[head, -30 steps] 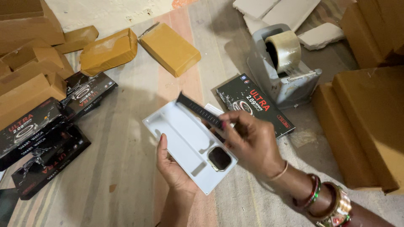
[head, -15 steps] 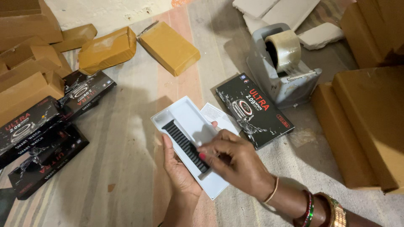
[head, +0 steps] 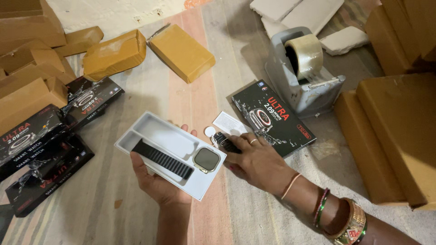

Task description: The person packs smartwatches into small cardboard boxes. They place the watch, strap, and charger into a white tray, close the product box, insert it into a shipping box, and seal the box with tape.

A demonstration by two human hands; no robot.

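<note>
Two hands over the floor mat: the left hand (head: 156,181) cups the white tray (head: 170,153) from beneath, black strap (head: 162,159) and watch face (head: 206,159) lying in it. Just beside it, the right hand (head: 256,161) pinches a dark strap piece (head: 224,141) near the black box (head: 272,120).

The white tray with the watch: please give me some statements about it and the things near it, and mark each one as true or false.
1. The left hand holds the white tray from below. True.
2. A black strap lies in the tray. True.
3. The watch body lies on the floor beside the tray. False: it sits in the tray's corner.
4. The right hand is empty. False: it holds a second black strap piece.
5. The tape dispenser has no roll. False: a clear tape roll sits on it.
6. A black product box lies next to the right hand. True.
</note>
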